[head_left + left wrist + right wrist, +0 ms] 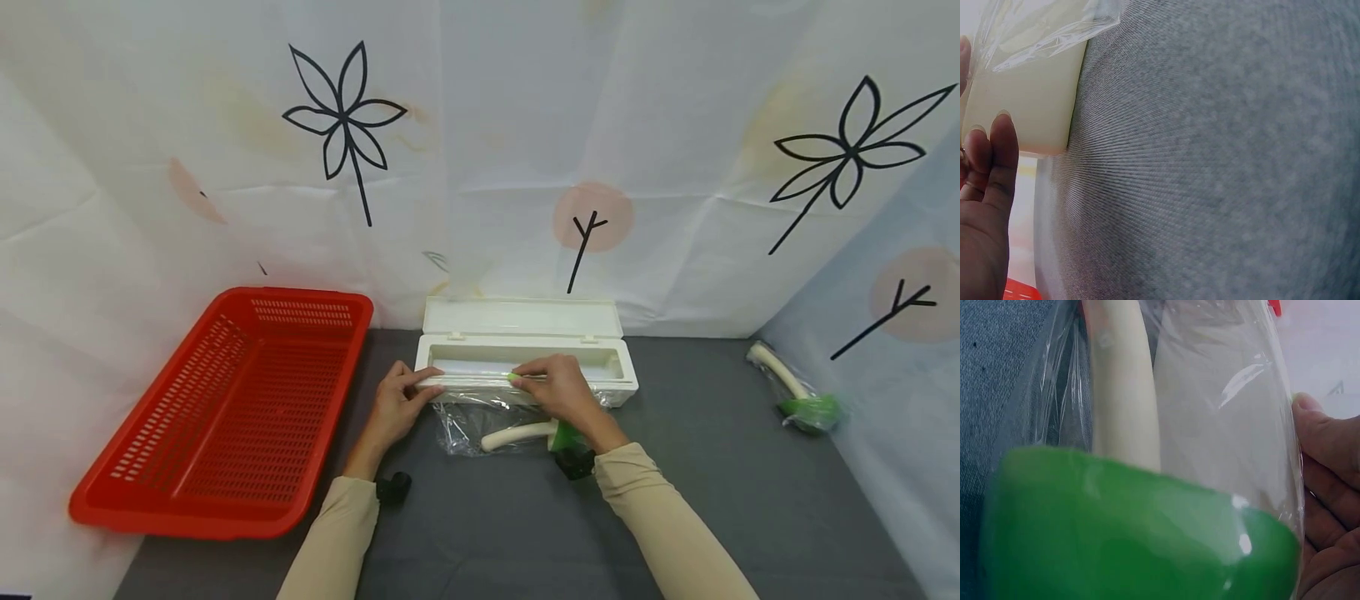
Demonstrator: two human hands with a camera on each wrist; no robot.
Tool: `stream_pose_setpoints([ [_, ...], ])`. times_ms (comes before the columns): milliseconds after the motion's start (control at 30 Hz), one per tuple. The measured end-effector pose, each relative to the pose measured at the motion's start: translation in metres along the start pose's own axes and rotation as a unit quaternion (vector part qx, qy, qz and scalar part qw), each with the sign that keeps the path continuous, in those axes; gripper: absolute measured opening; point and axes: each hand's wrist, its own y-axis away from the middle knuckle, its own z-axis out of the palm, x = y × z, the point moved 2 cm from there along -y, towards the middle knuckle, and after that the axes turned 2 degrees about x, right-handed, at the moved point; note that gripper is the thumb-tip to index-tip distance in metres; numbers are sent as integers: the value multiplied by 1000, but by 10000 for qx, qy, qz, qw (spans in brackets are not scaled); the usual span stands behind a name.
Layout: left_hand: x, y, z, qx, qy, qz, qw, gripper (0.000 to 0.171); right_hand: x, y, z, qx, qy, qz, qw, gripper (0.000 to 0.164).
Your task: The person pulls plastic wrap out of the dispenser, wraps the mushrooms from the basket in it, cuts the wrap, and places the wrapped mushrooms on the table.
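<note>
A white cling film dispenser (525, 392) stands at the back middle of the table, its lid (525, 317) raised. Clear film (461, 425) hangs from its front edge, over a ladle with a cream handle (517, 436) and a green bowl (1141, 531). My left hand (395, 404) grips the dispenser's front left corner, fingertips at the rim, thumb lower on the front. With thumb and forefinger, my right hand (562, 387) pinches a small lime-green slide cutter (513, 377) on the front edge. Near the right wrist, the film covers the green bowl.
To the left stands a large red plastic basket (330, 467). At the far right, by the side curtain, lies another film-wrapped ladle (795, 392). A white patterned curtain (480, 167) hangs right behind the dispenser. Dark grey cloth (480, 533) covers the table.
</note>
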Motion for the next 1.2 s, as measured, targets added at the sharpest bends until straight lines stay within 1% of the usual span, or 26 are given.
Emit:
stream_pose_setpoints([
  [267, -1, 0, 4, -70, 22, -87, 9999, 27, 8, 5, -7, -13, -24, 230, 9997, 17],
  [433, -1, -1, 6, -68, 51, -59, 9999, 27, 10, 10, -13, -33, 14, 300, 9995, 18],
  [500, -1, -1, 6, -58, 30, -30, 10000, 28, 11, 10, -15, -21, -5, 298, 9996, 18],
  [800, 1, -1, 8, -75, 18, -115, 9999, 27, 18, 13, -21, 153, 85, 93, 9998, 17],
  [933, 0, -1, 8, -85, 5, -94, 9999, 29, 23, 15, -24, 181, 106, 56, 9998, 17],
  [1100, -1, 0, 6, -45, 40, -19, 10000, 30, 36, 22, -37, 325, 223, 19, 9992, 17],
  [1200, 0, 1, 2, 42, 48, -9, 10000, 30, 46, 28, -47, 396, 335, 107, 9986, 17],
])
